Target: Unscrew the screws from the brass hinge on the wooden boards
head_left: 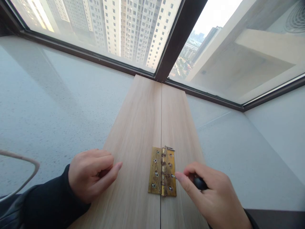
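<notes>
A worn brass hinge [163,171] lies open across the seam between two pale wood boards [133,127]. Cross-head screws sit in the left leaf's holes, and one is in the right leaf's lowest hole. My right hand [209,190] is closed round a black-handled screwdriver [200,183], mostly hidden by the fingers. Its thumb and fingertip meet at a small silver screw [172,176] over a hole in the right leaf. Loose screws [170,148] rest at the hinge's top edge. On the left board's edge my left hand [92,175] is curled closed; its inside is hidden.
The boards lie on a pale speckled ledge [59,95] and reach a dark window frame [162,70]. A white cable [33,165] loops at the far left, by my sleeve. High buildings show through the glass.
</notes>
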### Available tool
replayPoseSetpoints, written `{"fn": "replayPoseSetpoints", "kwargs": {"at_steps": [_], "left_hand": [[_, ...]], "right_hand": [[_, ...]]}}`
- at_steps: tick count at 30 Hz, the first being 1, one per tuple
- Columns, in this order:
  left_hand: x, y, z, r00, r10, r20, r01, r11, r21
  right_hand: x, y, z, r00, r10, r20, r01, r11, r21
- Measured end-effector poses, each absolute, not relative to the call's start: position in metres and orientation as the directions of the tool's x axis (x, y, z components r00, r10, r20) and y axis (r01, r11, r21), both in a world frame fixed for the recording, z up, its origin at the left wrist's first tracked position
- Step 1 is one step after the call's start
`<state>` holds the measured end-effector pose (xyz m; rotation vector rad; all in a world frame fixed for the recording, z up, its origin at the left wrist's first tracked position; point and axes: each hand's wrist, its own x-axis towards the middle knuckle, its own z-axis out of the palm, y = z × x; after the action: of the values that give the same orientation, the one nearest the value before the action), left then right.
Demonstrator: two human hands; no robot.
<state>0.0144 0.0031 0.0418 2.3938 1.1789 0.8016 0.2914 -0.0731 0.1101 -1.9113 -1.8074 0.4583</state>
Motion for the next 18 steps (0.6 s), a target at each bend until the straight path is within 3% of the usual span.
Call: {"fn": "replayPoseSetpoints", "kwargs": {"at_steps": [3,9,13,18], "left_hand": [[0.014,0.003,0.042,0.492,0.805,0.332,0.6,-0.59,0.541],[0.015,0.004,0.043,0.495,0.802,0.334,0.607,-0.594,0.527],[0.014,0.003,0.042,0.5,0.798,0.336,0.607,-0.6,0.521],[0.015,0.003,0.042,0.489,0.806,0.335,0.605,-0.589,0.536]], "right_hand": [[0.29,-0.071,0.101,-0.051,0.999,-0.015,0.967,0.045,-0.249],[0.278,-0.07,0.106,-0.233,0.968,0.093,0.971,0.225,0.083],[0.277,-0.069,0.111,-0.352,0.929,0.11,0.932,0.337,0.137],[0.284,-0.068,0.111,-0.435,0.897,0.081,0.9,0.436,0.005]]}}
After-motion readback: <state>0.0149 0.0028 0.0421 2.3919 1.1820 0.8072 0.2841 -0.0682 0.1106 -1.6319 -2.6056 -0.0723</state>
